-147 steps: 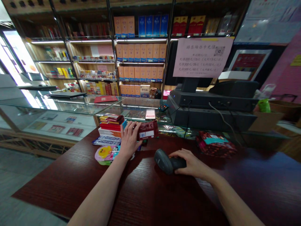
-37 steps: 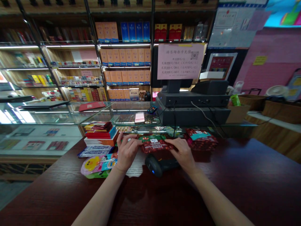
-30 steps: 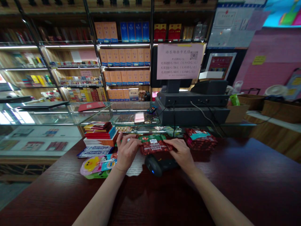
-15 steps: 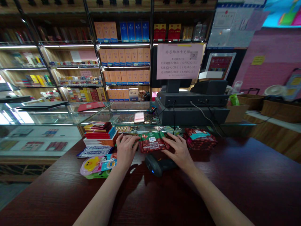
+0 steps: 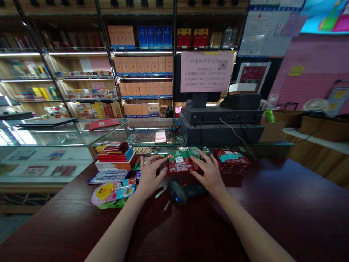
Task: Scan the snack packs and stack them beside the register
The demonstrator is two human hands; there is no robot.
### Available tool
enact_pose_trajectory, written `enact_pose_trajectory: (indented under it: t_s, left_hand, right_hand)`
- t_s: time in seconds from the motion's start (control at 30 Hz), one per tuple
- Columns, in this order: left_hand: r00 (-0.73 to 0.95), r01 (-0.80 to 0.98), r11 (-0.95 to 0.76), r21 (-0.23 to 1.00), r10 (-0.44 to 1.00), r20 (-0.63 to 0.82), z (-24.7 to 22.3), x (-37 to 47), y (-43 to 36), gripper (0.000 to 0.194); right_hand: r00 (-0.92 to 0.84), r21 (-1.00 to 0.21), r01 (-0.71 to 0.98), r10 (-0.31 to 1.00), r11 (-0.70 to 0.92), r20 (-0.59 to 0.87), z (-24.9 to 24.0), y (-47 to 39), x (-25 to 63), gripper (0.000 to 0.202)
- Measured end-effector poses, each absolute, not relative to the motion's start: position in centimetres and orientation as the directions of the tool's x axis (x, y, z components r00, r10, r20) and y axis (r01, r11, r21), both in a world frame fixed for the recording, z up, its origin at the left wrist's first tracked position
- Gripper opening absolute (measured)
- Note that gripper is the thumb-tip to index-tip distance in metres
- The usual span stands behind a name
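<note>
Both hands loosely curved, fingertips on either end of red-green packet; packet at twelve o'clock from dark scanner, snack stack toward nine o'clock

Before you: one packet, deep red-brown with a green upper band and white lettering; one scanner, dark grey with a blue light. To your left, one pouch, pink, blue and green, bearing a yellow duck; one counter, dark reddish brown, wood-grained.
</note>
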State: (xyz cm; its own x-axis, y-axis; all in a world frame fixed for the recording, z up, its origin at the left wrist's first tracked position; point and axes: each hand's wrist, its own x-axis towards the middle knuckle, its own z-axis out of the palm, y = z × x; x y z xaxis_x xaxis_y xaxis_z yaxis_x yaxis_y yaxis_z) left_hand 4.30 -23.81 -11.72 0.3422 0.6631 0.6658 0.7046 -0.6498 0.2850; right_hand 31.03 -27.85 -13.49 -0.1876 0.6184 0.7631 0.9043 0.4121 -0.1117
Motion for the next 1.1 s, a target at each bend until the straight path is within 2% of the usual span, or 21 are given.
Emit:
enact_pose_trajectory:
  t_s: [0.1,0.17,0.33,0.53,0.93,1.1]
  left_hand:
    - [0.419,0.699,-0.684,0.208,0.628,0.656,-11.7,4.4,-24.1,0.06]
    - [0.452,0.699,-0.698,0.154,0.598,0.662,-11.8,4.5,-24.1,0.068]
    - [0.508,0.694,-0.719,0.04,0.527,0.681,-11.9,4.7,-23.9,0.064]
    - [0.544,0.675,-0.738,-0.019,0.481,0.688,-10.8,5.7,-24.2,0.057]
    - [0.622,0.54,-0.842,-0.004,0.395,0.676,-8.6,14.9,-23.9,0.049]
    - [0.658,0.532,-0.846,0.043,0.445,0.607,-8.3,19.5,-23.5,0.052]
  right_hand:
    - [-0.19,-0.095,0.913,0.621,0.396,0.761,-13.3,-28.0,31.2,0.046]
    - [-0.201,-0.074,0.919,0.62,0.388,0.759,-13.1,-28.1,31.3,0.048]
    - [-0.248,-0.008,0.927,0.626,0.376,0.739,-12.4,-28.7,31.6,0.049]
    - [-0.256,0.042,0.938,0.608,0.343,0.751,-11.7,-29.8,32.3,0.051]
    - [-0.144,0.033,0.982,0.612,0.188,0.778,-10.4,-32.7,40.1,0.048]
    - [-0.081,0.013,0.994,0.666,0.107,0.741,-10.5,-33.5,44.0,0.047]
